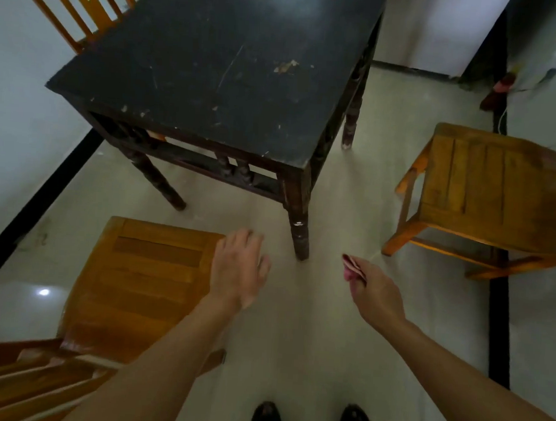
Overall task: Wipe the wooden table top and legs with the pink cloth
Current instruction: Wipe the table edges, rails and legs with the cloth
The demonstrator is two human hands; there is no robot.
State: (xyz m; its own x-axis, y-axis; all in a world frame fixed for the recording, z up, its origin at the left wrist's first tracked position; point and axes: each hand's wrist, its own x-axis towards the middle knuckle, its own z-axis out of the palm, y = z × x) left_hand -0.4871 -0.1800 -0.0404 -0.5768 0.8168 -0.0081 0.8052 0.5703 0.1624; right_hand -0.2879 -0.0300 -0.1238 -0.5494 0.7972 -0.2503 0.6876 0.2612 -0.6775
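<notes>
Cloth [351, 267], pink and bunched, was pinched in the fingers of the right hand [377, 296], at 4 o'clock from the nearest bench leg [298, 224]. Left hand [239, 268] hovered empty, fingers loosely spread, over a chair [141, 286] corner. Bench [214, 60] top stood at 12 o'clock, scuffed.

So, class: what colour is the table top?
Black, scuffed with pale chips, on the table top; the head view shows it.

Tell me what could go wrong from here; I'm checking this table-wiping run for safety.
The right hand pinches the pink cloth small and bunched, so it may slip or wipe poorly. The chair under the left hand crowds the standing space near the table leg, inviting a bump. The table top has chipped spots that could snag cloth.
</notes>
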